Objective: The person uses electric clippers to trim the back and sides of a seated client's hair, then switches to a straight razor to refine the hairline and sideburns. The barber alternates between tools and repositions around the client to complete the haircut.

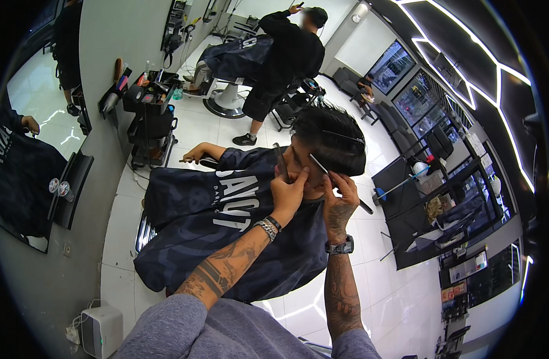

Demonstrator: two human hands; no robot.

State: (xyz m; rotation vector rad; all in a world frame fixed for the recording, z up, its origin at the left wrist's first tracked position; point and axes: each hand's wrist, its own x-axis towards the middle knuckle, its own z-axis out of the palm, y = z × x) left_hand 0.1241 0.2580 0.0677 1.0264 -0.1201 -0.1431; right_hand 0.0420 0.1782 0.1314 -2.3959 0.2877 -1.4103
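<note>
A seated person wears a dark barber cape with white lettering; their wet-looking black hair holds a thin clip or pin. My left hand is at the person's cheek and chin, holding a dark hair comb that points up past the face. My right hand grips a straight razor, its blade end against the side of the face near the temple. The razor's dark handle sticks out behind my fingers. The seated person's hand rests on the chair's armrest.
Beyond the cape stands a black tool trolley beside the wall. A co-worker stands by another caped person in a barber chair. At left is a wall mirror with a shelf; a white box-shaped device sits below.
</note>
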